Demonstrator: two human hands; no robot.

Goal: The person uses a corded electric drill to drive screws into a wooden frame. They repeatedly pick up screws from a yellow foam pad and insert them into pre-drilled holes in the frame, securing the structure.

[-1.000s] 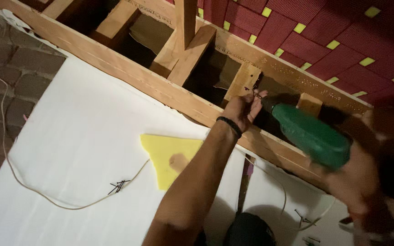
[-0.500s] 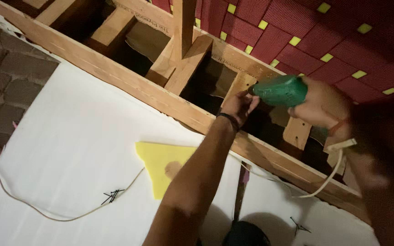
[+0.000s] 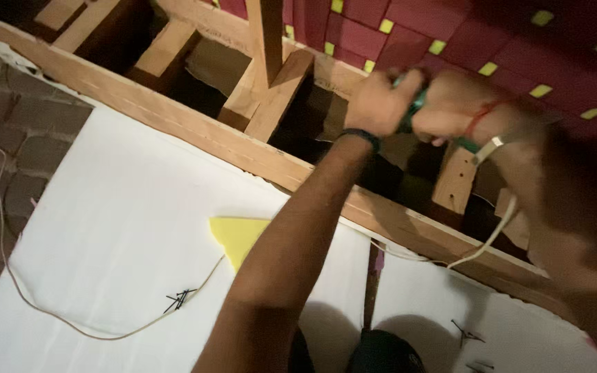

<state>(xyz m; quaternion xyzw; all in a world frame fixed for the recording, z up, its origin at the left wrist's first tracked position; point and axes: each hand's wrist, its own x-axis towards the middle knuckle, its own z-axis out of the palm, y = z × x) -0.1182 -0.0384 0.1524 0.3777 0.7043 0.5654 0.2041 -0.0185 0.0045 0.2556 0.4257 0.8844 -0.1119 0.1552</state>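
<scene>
- Gripping a green power tool [image 3: 416, 103] at upper centre-right of the frame, the left hand [image 3: 379, 103] and right hand [image 3: 450, 107] both close tightly around it; the tool is mostly hidden, apparently a drill.
- A long wooden frame rail [image 3: 174, 124] runs diagonally below them.
- A yellow foam wedge [image 3: 233, 235] lies on the white sheet [image 3: 105, 242], lower centre.

Two hands, left [image 3: 380, 103] and right [image 3: 450, 107], one green tool [image 3: 416, 103], one yellow foam piece [image 3: 238, 236], two nail piles [image 3: 179, 300].

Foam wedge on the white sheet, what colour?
Yellow: the wedge shows clearly in the head view.
</scene>
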